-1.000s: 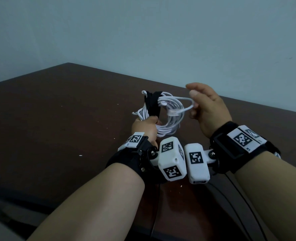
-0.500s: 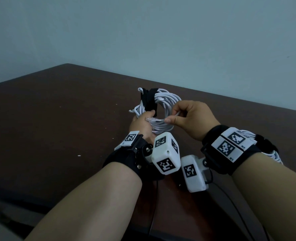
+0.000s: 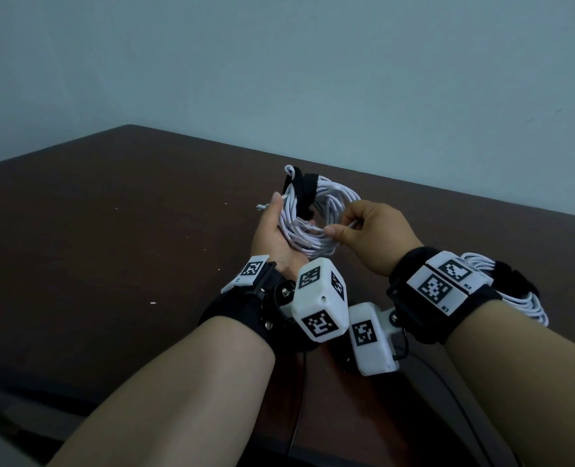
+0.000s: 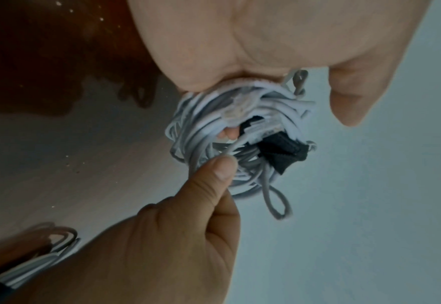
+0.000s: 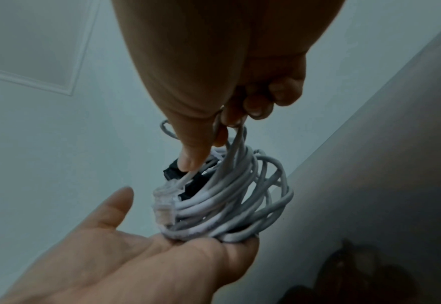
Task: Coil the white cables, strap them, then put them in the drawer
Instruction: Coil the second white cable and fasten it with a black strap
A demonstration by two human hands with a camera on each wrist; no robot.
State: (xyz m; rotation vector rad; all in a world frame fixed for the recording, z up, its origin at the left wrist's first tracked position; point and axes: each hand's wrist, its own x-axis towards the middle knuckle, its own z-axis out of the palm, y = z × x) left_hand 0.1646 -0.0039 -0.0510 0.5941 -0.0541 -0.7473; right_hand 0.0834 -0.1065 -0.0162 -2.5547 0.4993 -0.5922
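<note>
A white cable coil (image 3: 333, 197) bound by a black strap (image 3: 304, 193) lies in my upturned left hand (image 3: 272, 227), held above the table. The thumb stands off to the coil's left, and the fingers are hidden beneath the coil. In the right wrist view the left palm (image 5: 136, 267) looks flat under the coil (image 5: 227, 205). My right hand (image 3: 338, 229) pinches a loose cable end between thumb and forefinger, just behind its clear plug (image 5: 164, 203). The left wrist view shows the strap (image 4: 284, 152) and a small loop hanging from the coil (image 4: 201, 115).
A second white coil with a black strap (image 3: 515, 298) lies on the dark brown table (image 3: 111, 230) behind my right wrist. Black cords (image 3: 299, 399) hang over the table's near edge. A pale wall stands behind the table. No drawer is in view.
My right hand came in from the right, where it was open, and now pinches the loose cable end. My left hand turned palm up and its thumb came off the coil.
</note>
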